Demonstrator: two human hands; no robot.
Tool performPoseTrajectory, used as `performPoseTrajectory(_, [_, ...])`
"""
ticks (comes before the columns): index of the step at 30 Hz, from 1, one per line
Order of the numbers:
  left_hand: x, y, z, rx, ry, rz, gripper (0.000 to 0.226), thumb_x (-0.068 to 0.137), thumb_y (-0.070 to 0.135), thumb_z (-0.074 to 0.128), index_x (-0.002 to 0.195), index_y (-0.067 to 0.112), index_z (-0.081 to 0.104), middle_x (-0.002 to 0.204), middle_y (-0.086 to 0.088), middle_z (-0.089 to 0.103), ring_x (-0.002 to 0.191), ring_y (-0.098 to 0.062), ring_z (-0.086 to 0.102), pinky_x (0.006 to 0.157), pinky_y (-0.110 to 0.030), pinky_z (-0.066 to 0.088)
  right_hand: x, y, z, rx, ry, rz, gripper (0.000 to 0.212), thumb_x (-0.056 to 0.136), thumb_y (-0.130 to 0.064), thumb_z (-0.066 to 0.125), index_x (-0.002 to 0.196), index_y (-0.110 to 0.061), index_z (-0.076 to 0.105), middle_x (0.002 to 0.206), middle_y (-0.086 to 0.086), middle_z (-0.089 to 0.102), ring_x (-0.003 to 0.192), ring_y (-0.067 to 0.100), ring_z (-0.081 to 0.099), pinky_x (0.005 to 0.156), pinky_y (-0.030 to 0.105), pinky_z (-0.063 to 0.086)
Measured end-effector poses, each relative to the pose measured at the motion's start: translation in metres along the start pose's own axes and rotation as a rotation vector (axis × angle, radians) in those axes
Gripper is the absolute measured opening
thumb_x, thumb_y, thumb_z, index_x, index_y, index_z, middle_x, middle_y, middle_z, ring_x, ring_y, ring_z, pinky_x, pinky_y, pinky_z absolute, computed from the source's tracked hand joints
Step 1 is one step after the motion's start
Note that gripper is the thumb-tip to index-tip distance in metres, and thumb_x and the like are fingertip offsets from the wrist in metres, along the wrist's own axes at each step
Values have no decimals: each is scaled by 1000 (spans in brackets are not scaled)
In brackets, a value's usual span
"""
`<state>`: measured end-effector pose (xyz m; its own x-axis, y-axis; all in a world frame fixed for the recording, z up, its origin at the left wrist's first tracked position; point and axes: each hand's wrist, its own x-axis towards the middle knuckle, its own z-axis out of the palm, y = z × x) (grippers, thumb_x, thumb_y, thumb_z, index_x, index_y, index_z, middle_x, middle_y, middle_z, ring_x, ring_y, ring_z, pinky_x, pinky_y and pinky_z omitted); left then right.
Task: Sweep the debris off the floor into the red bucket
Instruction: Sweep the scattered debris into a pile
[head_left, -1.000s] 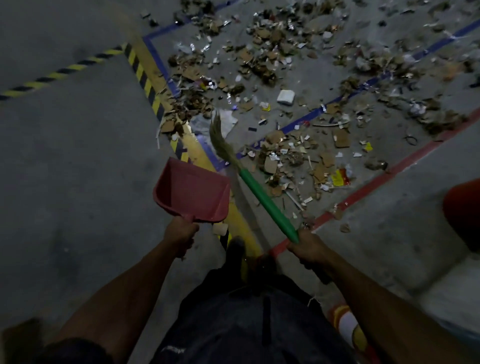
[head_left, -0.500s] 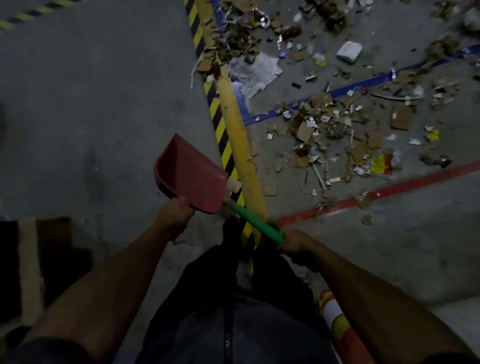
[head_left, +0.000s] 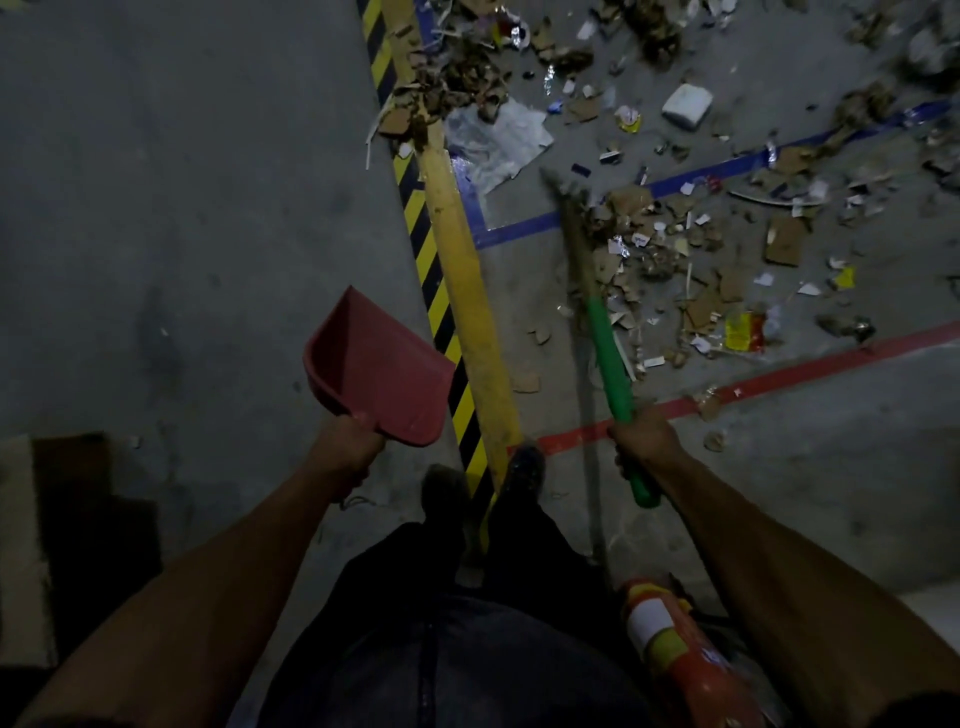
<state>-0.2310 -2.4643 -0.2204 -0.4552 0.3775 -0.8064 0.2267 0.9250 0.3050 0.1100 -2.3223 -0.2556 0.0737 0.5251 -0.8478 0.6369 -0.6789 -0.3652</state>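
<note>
A person stands in a dim room, looking down at a concrete floor (head_left: 171, 218). Nearest, dark trousers and two shoes straddle a yellow stripe (head_left: 467, 291) edged with black-and-yellow hazard tape. The left hand (head_left: 347, 446) is wrapped around the handle of a red dustpan (head_left: 375, 370), held tilted in the air above the floor, with nothing visible inside it. The right hand (head_left: 643, 432) is clenched around the green handle of a broom (head_left: 608, 345); its blurred bristles reach forward to the near edge of the debris (head_left: 675, 260).

Just past the hands, a red tape line crosses the floor, and cardboard scraps, paper bits and a yellow wrapper lie between it and a blue line farther on. Beyond that, more litter, a crumpled plastic sheet (head_left: 493, 137) and a white block (head_left: 687, 104) spread toward the far edge of view. The red bucket is not in sight.

To sweep well here, it seems best to draw short strokes toward the feet, gathering scraps into one tight pile first, then lower the dustpan's lip flat against the floor beside it.
</note>
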Motion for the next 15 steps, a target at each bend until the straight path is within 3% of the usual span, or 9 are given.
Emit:
performPoseTrajectory(6, [8,14,-4,1,51,-15,25,89,15,59,68,23,48,68,2,51,57,-11,48,54,-21,42,-28,18,49,-126,-137,-76,16,88,-22,63,76,-16,55,61,9,58,52,25,58,52,35,48])
performPoseTrajectory(10, [10,24,-3,-29,25,-27,24,89,13,59,68,19,49,63,-1,50,51,-15,48,47,-22,41,-24,31,55,-140,-287,44,10,88,-15,61,88,-5,58,46,7,54,40,23,53,42,27,43])
performPoseTrajectory(15, [9,40,5,-148,-65,-32,14,86,10,55,74,11,50,63,-6,43,35,-12,33,42,-20,28,4,20,16,4,-126,199,9,89,-5,61,90,1,54,59,14,49,47,23,48,50,32,41])
